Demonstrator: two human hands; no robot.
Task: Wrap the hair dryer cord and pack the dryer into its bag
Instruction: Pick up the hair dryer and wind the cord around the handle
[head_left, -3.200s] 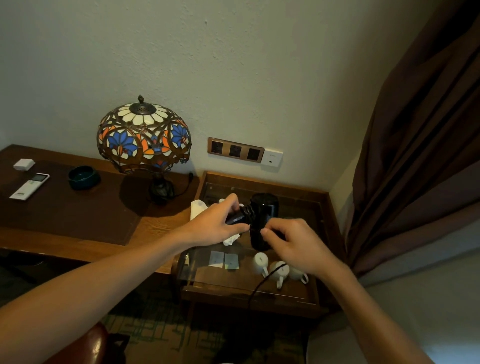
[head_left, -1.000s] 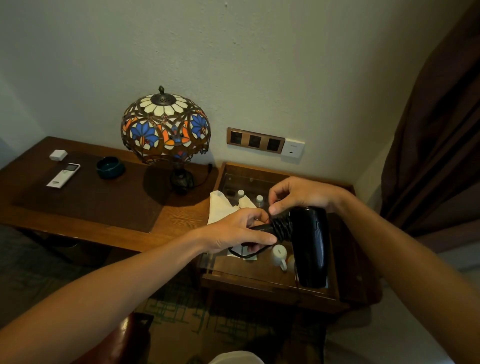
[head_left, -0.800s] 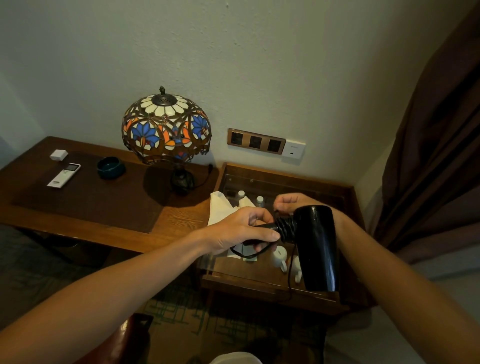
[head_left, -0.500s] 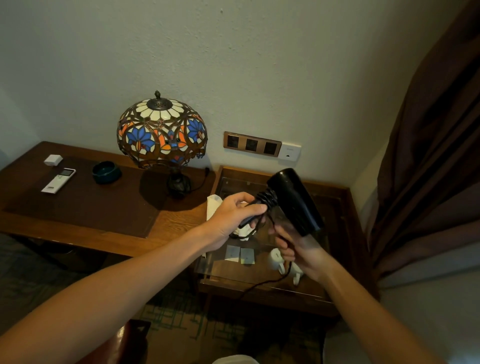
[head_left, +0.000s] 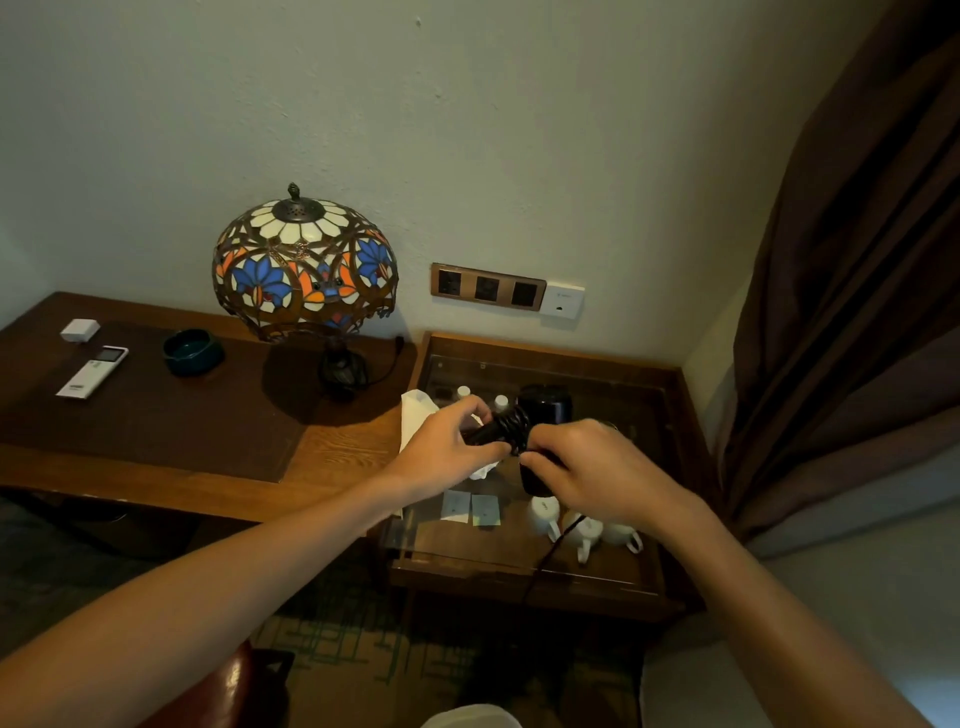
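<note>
Item: hair dryer (head_left: 543, 410), black, held above the glass tabletop (head_left: 613, 395), in front of the wall sockets (head_left: 487, 287). My left hand (head_left: 447, 449) grips its handle. My right hand (head_left: 576, 467) pinches the cord (head_left: 511, 426), coiled round the handle; a loose length hangs down past three white cups (head_left: 582, 525). Lamp (head_left: 305, 270) at left.

Above a glass-topped side bench (head_left: 654, 519), the left hand (head_left: 447, 452) closes its grip on the handle of a black hair dryer (head_left: 543, 410), coils of cord (head_left: 511, 423) wound around it. The right hand (head_left: 587, 467) pinches the cord beside the coils; a loose length hangs past white cups (head_left: 582, 525).
</note>
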